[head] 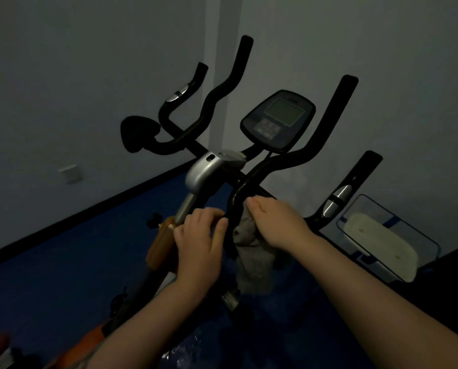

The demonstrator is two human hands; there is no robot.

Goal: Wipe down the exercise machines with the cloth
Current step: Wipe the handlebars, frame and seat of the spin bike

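The right hand (273, 222) is closing around a grey cloth (251, 259), pinching its top against the black handlebar (297, 161) where the bar bends down toward the stem; the rest of the cloth is hanging loose below the hand. The left hand (201, 235) is sitting just beside it, fingers curled over the bar and the silver post (186, 206), with nothing else in its grasp that can be made out. Both forearms are reaching in from the bottom edge.

Above the hands, a silver clamp (209, 169) is joining the post to the bars, and a dark console (278, 118) with a pale screen is tilting toward the camera. The bars are rising in black curved horns on either side, two of them carrying silver sensor bands. An orange frame part (161, 243) is showing left of the post. A clear bin (419, 241) is standing to the right on the blue floor (49, 275), well apart from the hands. Grey walls are meeting behind the bike in dim light.
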